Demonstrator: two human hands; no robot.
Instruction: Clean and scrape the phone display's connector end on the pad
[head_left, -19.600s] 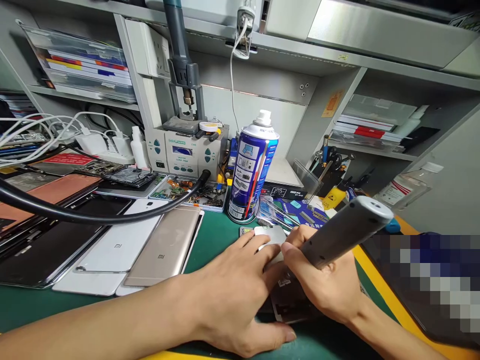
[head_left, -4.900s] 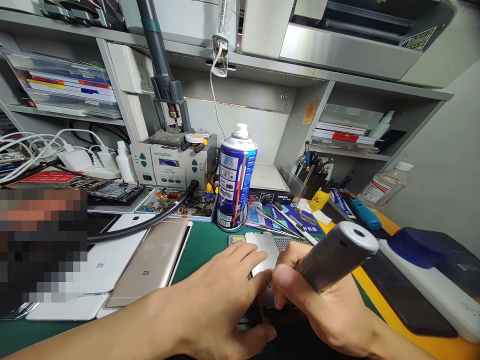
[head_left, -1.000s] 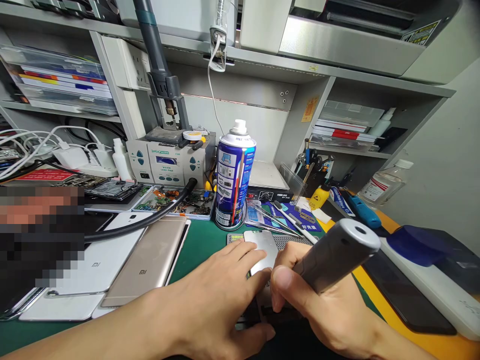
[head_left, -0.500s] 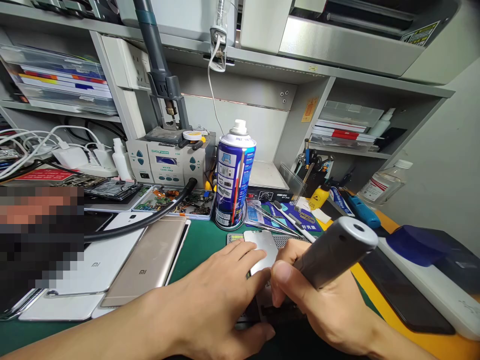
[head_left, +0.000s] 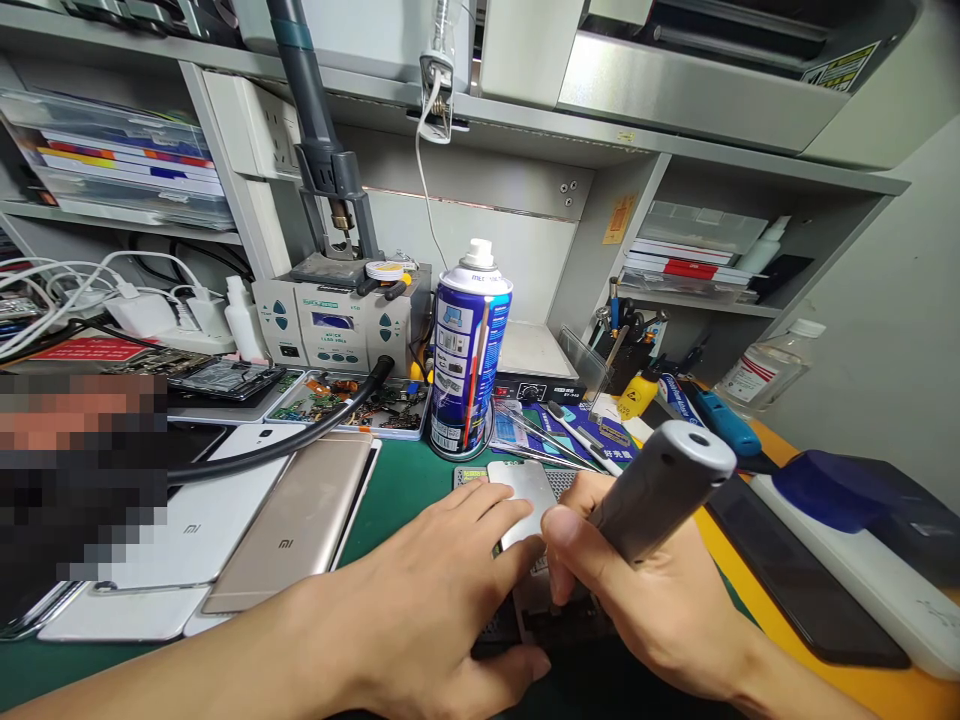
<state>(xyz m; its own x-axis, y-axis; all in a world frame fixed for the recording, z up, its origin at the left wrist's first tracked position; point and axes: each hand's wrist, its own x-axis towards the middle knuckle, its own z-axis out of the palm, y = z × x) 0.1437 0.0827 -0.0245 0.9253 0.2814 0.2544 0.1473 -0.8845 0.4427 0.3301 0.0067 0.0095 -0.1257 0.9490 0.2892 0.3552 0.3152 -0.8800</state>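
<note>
A silver phone (head_left: pixel 521 495) with part of its inside exposed lies on a perforated grey mat (head_left: pixel 568 482) in the middle of the bench. My left hand (head_left: pixel 442 560) reaches over it from the left, fingers along the upper part and thumb at the near edge, gripping it. In my right hand (head_left: pixel 637 600) is a grey electric screwdriver (head_left: pixel 664 490), tilted with its thick end up to the right. Its tip is hidden behind my fingers, above the phone's lower part. Whether the tip touches the phone, I cannot tell.
A blue spray can (head_left: pixel 469 360) stands just behind the phone. Left are a hot-air station (head_left: pixel 337 325) with a black hose (head_left: pixel 300 440) and several phone backs (head_left: pixel 289 535). Tweezers and a brush (head_left: pixel 577 435) lie behind my right hand. A dark phone (head_left: pixel 810 570) lies right.
My right hand has shifted the electric screwdriver slightly left, and its thick end sits a little higher in view. My left hand stays in place on the phone.
</note>
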